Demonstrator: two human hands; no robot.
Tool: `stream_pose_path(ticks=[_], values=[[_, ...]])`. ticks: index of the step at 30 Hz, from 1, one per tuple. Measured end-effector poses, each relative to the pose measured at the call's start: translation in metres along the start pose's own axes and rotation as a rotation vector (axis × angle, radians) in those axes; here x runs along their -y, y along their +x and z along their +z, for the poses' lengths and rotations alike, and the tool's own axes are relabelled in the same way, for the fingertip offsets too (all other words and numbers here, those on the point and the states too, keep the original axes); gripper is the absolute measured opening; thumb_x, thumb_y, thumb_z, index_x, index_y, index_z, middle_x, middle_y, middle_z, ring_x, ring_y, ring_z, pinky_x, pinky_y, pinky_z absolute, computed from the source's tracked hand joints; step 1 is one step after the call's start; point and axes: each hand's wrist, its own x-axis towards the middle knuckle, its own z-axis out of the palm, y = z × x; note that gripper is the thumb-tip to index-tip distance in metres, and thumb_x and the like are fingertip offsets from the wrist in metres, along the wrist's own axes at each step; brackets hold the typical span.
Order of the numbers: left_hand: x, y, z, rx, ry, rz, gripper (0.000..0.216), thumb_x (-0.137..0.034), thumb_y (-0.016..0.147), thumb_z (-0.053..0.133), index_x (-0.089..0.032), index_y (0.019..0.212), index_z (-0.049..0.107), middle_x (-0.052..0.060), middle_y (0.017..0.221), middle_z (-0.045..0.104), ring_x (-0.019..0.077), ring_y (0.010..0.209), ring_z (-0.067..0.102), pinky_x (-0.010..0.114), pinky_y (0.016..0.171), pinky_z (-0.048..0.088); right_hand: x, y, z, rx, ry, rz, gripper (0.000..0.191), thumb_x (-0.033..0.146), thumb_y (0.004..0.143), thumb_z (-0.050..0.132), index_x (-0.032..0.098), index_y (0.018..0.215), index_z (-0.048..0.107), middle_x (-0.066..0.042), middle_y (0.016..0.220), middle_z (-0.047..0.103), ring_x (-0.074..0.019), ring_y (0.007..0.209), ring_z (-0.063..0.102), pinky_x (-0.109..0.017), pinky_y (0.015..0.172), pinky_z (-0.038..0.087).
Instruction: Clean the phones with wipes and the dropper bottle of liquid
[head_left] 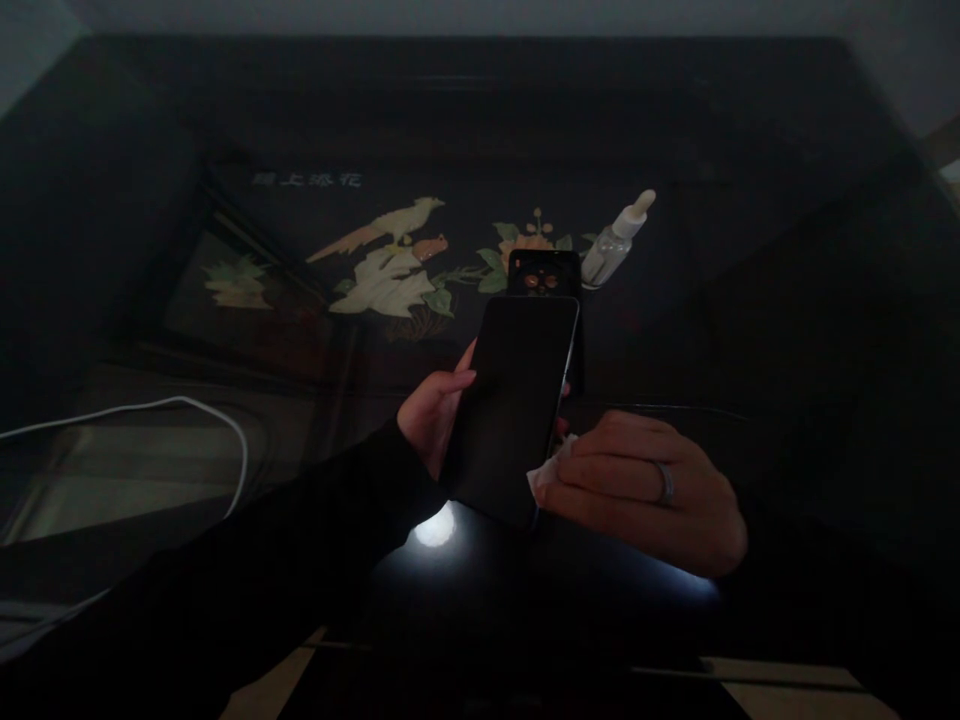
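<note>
My left hand (433,412) grips a black smartphone (516,400) from below, screen up and dark, tilted over a glossy black table (750,300). My right hand (645,485), a ring on one finger, is closed on a small white wipe (546,478) pressed against the phone's lower right edge. Both sleeves are dark.
A small clear spray bottle (616,243) with a white cap stands behind the phone. The table top carries an inlaid bird and flower picture (390,265). A white cable (187,420) loops at the left. A bright light spot (435,528) reflects below the phone.
</note>
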Motion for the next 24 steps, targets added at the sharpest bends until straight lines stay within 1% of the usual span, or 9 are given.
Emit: stream_pose_path(ticks=[2,5,7,8,11,13,15,18,24], values=[[-0.001,0.0,0.001,0.028,-0.009,0.002,0.077,-0.029,0.07,0.04,-0.022,0.14,0.01,0.012,0.097,0.066,0.0286,0.076,0.064,0.044,0.07,0.044,0.003,0.0,0.007,-0.023,0.114,-0.002,0.012,0.009,0.085,0.051,0.009,0.087,0.063,-0.006,0.078,0.068,-0.0137,0.077,0.057,-0.028,0.064,0.045],[-0.003,0.001,-0.001,0.114,-0.032,0.005,0.075,-0.029,0.071,0.042,-0.023,0.14,0.012,0.012,0.098,0.065,0.028,0.079,0.064,0.04,0.068,0.046,0.007,0.001,0.013,-0.043,0.416,0.023,0.019,0.014,0.088,0.046,0.008,0.082,0.063,-0.006,0.071,0.066,-0.0114,0.071,0.057,-0.026,0.065,0.046],[-0.003,0.001,-0.004,0.15,-0.039,0.003,0.074,-0.029,0.072,0.044,-0.024,0.139,0.014,0.012,0.101,0.065,0.0278,0.081,0.064,0.041,0.069,0.046,0.008,0.003,0.011,-0.069,0.554,0.103,0.02,0.015,0.089,0.046,0.009,0.08,0.063,-0.005,0.069,0.065,-0.0097,0.069,0.057,-0.024,0.065,0.047],[-0.003,0.001,-0.005,0.15,-0.04,0.006,0.074,-0.029,0.072,0.044,-0.024,0.139,0.014,0.011,0.101,0.065,0.0277,0.081,0.064,0.042,0.071,0.046,0.007,0.004,0.008,-0.096,0.565,0.155,0.018,0.015,0.088,0.047,0.01,0.081,0.063,-0.005,0.069,0.065,-0.0093,0.069,0.058,-0.024,0.065,0.047],[-0.001,0.0,-0.008,0.098,-0.036,0.026,0.073,-0.028,0.071,0.044,-0.024,0.139,0.016,0.01,0.1,0.066,0.0267,0.079,0.064,0.044,0.074,0.045,0.003,0.005,-0.003,-0.174,0.416,0.296,0.011,0.012,0.083,0.055,0.015,0.087,0.064,-0.004,0.077,0.066,-0.0107,0.072,0.058,-0.026,0.065,0.047],[0.0,0.0,-0.008,0.052,-0.03,0.037,0.074,-0.027,0.07,0.043,-0.023,0.139,0.017,0.01,0.1,0.066,0.0263,0.078,0.065,0.045,0.076,0.045,0.0,0.006,-0.008,-0.174,0.294,0.315,0.014,0.009,0.081,0.056,0.017,0.09,0.064,-0.005,0.082,0.067,-0.0122,0.076,0.059,-0.028,0.067,0.048],[0.0,0.0,-0.007,0.025,-0.016,0.033,0.074,-0.026,0.07,0.042,-0.023,0.139,0.016,0.01,0.101,0.065,0.0268,0.077,0.065,0.045,0.075,0.045,-0.001,0.006,-0.01,-0.125,0.221,0.289,0.016,0.007,0.081,0.056,0.016,0.091,0.064,-0.006,0.086,0.067,-0.0128,0.079,0.059,-0.028,0.069,0.049],[0.0,0.0,-0.003,0.021,0.001,0.032,0.072,-0.026,0.071,0.039,-0.021,0.139,0.018,0.011,0.098,0.066,0.0276,0.076,0.065,0.044,0.073,0.045,-0.002,0.005,-0.008,-0.053,0.152,0.233,0.015,0.008,0.082,0.054,0.015,0.092,0.063,-0.006,0.087,0.068,-0.0128,0.08,0.059,-0.028,0.071,0.049],[0.001,0.001,-0.001,0.03,-0.016,0.033,0.067,-0.027,0.072,0.039,-0.019,0.138,0.023,0.01,0.099,0.066,0.0255,0.077,0.064,0.045,0.078,0.043,0.0,0.001,-0.001,-0.025,0.088,0.147,0.013,0.009,0.084,0.052,0.016,0.091,0.061,-0.003,0.081,0.068,-0.0118,0.078,0.058,-0.027,0.069,0.048]])
